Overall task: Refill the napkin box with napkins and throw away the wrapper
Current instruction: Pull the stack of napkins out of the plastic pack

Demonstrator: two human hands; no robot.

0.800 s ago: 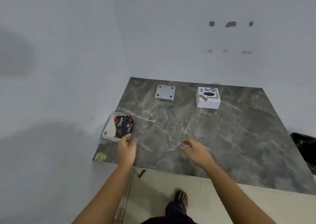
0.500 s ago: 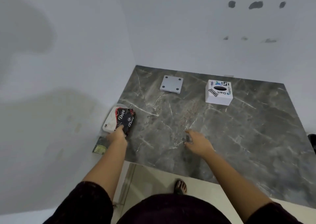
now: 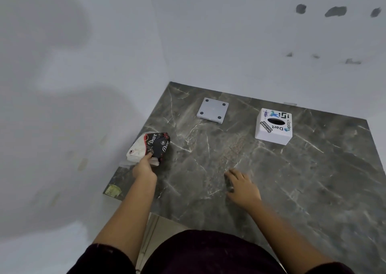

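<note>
The left hand (image 3: 144, 168) grasps the black-and-white plastic napkin pack (image 3: 149, 147); the right hand (image 3: 242, 186) rests open, fingers spread, on the grey marble table (image 3: 313, 179).

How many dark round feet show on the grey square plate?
4: one at each corner of the grey square plate, lying at the far side of the table, left of the napkin box.

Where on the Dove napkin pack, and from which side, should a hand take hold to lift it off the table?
Probably the near end of the Dove napkin pack, from the person's side. It lies soft and bulging by the wall at the table's left edge, so the wall side is cramped. The left hand already has its fingers on that near end; a pinch around the crumpled wrapper there should hold.
</note>
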